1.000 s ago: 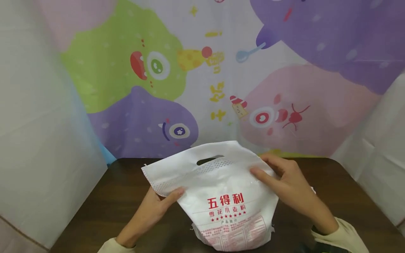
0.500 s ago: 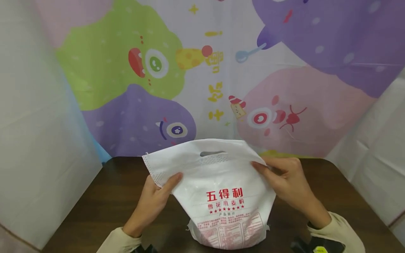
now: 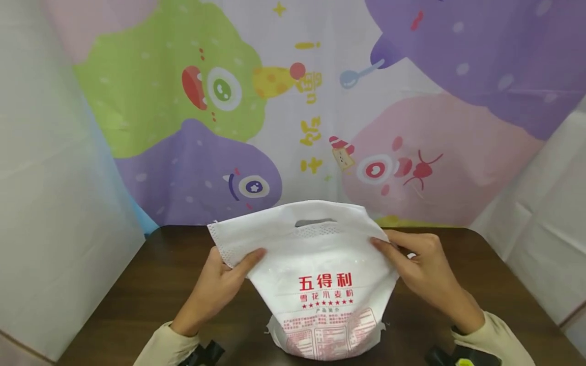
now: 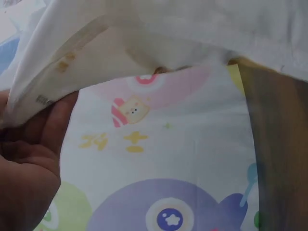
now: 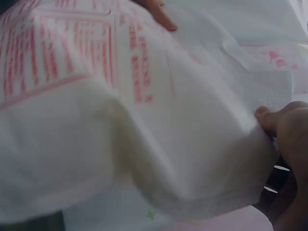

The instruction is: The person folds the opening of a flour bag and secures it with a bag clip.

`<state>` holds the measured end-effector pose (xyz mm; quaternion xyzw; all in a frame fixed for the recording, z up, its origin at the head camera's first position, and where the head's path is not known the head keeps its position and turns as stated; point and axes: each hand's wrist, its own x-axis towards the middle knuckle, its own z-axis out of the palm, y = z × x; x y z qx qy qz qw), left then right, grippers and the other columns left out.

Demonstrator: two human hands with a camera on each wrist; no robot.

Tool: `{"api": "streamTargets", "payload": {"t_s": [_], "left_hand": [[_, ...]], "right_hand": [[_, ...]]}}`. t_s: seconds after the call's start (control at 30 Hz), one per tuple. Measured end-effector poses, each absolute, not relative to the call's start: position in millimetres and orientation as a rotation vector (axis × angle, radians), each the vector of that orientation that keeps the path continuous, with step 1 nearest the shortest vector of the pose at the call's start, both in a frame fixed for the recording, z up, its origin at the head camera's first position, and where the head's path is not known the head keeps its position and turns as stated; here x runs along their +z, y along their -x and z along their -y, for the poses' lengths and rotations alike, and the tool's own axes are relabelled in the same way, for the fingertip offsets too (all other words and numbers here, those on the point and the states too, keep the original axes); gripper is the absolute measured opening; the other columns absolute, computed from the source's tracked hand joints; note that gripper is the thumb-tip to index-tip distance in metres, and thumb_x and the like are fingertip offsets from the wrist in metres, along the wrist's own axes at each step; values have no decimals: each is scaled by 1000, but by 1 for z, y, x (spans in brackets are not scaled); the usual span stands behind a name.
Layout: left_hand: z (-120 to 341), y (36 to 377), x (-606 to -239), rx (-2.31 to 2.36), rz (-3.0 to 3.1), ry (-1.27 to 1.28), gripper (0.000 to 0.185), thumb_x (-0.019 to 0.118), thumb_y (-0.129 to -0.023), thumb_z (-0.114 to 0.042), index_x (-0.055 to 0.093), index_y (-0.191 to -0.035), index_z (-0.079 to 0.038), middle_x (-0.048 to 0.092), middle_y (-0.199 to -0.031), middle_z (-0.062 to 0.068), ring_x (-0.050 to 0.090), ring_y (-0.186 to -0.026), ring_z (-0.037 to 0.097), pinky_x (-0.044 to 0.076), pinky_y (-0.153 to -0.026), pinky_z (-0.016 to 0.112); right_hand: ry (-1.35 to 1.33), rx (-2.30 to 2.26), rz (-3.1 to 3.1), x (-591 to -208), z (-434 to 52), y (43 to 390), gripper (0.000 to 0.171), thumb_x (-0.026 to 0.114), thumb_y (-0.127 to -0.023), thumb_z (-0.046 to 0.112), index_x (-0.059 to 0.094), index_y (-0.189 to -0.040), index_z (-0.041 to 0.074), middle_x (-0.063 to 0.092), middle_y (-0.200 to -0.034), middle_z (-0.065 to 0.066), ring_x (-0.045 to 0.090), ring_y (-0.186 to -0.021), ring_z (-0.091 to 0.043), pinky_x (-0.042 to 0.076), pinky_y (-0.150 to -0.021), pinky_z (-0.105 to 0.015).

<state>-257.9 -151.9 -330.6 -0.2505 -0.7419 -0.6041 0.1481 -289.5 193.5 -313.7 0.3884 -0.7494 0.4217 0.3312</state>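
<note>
Head view: white flour bag (image 3: 320, 284) stands upright at the tabletop's (image 3: 137, 295) near edge, left hand (image 3: 220, 287) and right hand (image 3: 423, 277) each pinching a top corner. Left wrist view: thumb pinned on the seam. Right wrist view: fingers pinching fabric. Judged step: spreading the mouth; next needs an even outward pull.

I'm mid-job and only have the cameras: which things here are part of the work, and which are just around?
In the work:
- white bag, standing on the table
- left hand, pinching its top left corner
- right hand, pinching its top right edge

Just around:
- brown table
- cartoon backdrop
</note>
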Motion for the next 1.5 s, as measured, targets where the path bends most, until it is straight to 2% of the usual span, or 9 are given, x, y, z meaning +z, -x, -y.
{"api": "streamTargets", "payload": {"t_s": [0.27, 0.4, 0.57, 0.73, 0.9, 1.0, 1.23, 1.4, 1.5], "left_hand": [[168, 248, -307, -1729, 2193, 822, 32, 68, -92, 0, 67, -123, -9, 71, -115, 7, 71, -97, 26, 59, -75, 40], [172, 249, -296, -1534, 2215, 841, 29, 70, -90, 0, 72, -118, -9, 74, -108, 4, 71, -85, 17, 57, -67, 31], [176, 254, -295, -1304, 2178, 851, 26, 73, -87, 3, 76, -110, -8, 76, -92, 3, 58, -62, 10, 45, -51, 23], [180, 265, -290, -1329, 2209, 871, 25, 72, -88, 3, 75, -110, -9, 75, -95, 3, 63, -67, 12, 50, -55, 25], [180, 257, -269, -1365, 2340, 834, 25, 76, -87, -6, 74, -110, -15, 74, -96, -2, 67, -72, 14, 53, -58, 28], [175, 253, -254, -1227, 2352, 896, 19, 78, -87, -9, 76, -103, -19, 74, -89, -7, 63, -67, 11, 50, -56, 25], [174, 252, -243, -907, 2191, 1067, 24, 80, -80, 2, 79, -99, -12, 75, -87, -4, 59, -63, 2, 44, -56, 16], [176, 253, -237, -779, 2270, 1046, 17, 80, -81, -2, 76, -89, -17, 68, -74, -11, 50, -56, -1, 41, -52, 16], [167, 249, -221, -590, 2427, 1004, 15, 79, -83, -7, 74, -91, -18, 65, -73, -13, 49, -56, 1, 45, -55, 22]], "right_hand": [[-1039, 1008, 1877, -316, -191, 293, 30, 78, -74, -10, 78, -101, 3, 76, -89, -7, 64, -70, -2, 51, -63, -14], [-1032, 987, 1839, -317, -191, 294, 14, 76, -87, 7, 78, -99, 2, 75, -87, -8, 62, -68, -2, 49, -61, -14], [-1049, 926, 1810, -316, -192, 292, 25, 66, -97, 24, 77, -102, 2, 76, -89, -8, 65, -72, -6, 49, -65, -15], [-1021, 870, 1771, -317, -190, 296, 37, 59, -101, 33, 77, -101, 2, 75, -87, -8, 67, -70, -11, 50, -65, -18], [-1030, 842, 1755, -319, -189, 295, 39, 57, -102, 32, 78, -96, 0, 75, -85, -9, 69, -72, -13, 53, -69, -18], [-1039, 840, 1742, -320, -191, 293, 38, 57, -102, 30, 78, -96, -1, 75, -85, -10, 69, -73, -13, 52, -69, -18], [-1059, 942, 1694, -320, -190, 293, 33, 61, -100, 28, 78, -95, -1, 75, -86, -9, 66, -73, -7, 48, -64, -15], [-1104, 970, 1738, -314, -190, 292, 30, 63, -99, 28, 77, -100, 1, 75, -88, -9, 63, -71, -7, 47, -62, -17], [-1105, 973, 1750, -312, -189, 291, 32, 62, -99, 30, 78, -99, 2, 75, -88, -9, 63, -71, -6, 46, -60, -18]]}}
